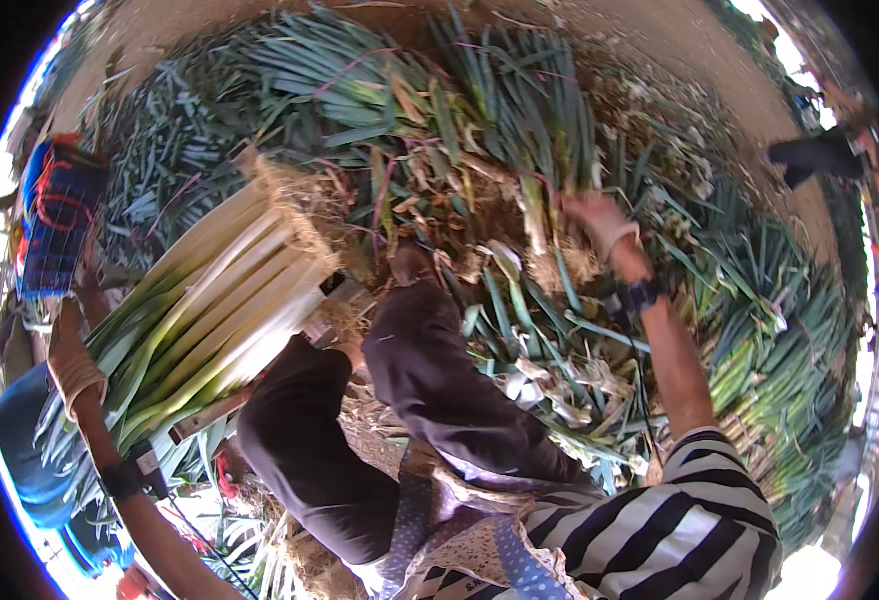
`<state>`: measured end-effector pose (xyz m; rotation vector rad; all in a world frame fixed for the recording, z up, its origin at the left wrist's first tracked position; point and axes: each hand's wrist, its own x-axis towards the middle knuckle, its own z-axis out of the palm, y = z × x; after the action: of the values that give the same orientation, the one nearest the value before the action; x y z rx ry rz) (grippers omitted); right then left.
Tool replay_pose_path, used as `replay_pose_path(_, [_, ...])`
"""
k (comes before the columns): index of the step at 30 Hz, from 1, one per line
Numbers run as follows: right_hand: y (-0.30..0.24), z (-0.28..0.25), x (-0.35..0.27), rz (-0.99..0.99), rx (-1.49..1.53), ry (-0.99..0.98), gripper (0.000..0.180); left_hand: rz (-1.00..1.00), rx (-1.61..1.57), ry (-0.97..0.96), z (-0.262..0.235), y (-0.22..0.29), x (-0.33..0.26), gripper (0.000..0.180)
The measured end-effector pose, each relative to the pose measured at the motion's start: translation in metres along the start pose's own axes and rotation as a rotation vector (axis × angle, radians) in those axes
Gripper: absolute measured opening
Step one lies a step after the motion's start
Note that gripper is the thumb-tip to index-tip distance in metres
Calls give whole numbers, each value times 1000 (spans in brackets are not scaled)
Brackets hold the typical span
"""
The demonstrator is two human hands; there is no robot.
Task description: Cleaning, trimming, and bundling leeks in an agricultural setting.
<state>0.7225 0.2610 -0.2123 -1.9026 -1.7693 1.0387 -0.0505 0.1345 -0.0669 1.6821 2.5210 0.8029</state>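
On the left, a row of thick leeks [224,285] lies side by side on a wooden frame [209,415], pale stalks and brown roots toward the upper right. At their green leaf ends rests my gloved left hand [74,360], fingers stretched out beside the leaves; some of them are partly hidden. My gloved right hand [599,222] reaches forward to a leek [536,215] on the pile, its fingers closed at the stalk above the roots. Slight blur softens those fingertips.
A large heap of leeks [319,75], some tied with pinkish string, spreads ahead and to the right. Loose leaves and peelings [539,385] litter the ground beside my legs. A blue wire-sided crate [59,220] stands far left. Another person's dark-clad leg [817,157] shows at the upper right.
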Motion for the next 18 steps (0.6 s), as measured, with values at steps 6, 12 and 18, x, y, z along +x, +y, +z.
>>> replay_pose_path(6, [139, 62, -106, 18, 13, -153, 43, 162, -954, -426, 76, 277, -60, 38])
replay_pose_path(12, [137, 100, -75, 464, 37, 96, 57, -91, -2145, -764, 170, 472, -153, 43])
replay_pose_path(18, [113, 122, 9, 477, -183, 191, 56, -567, -2003, -595, 222, 493, -178, 48])
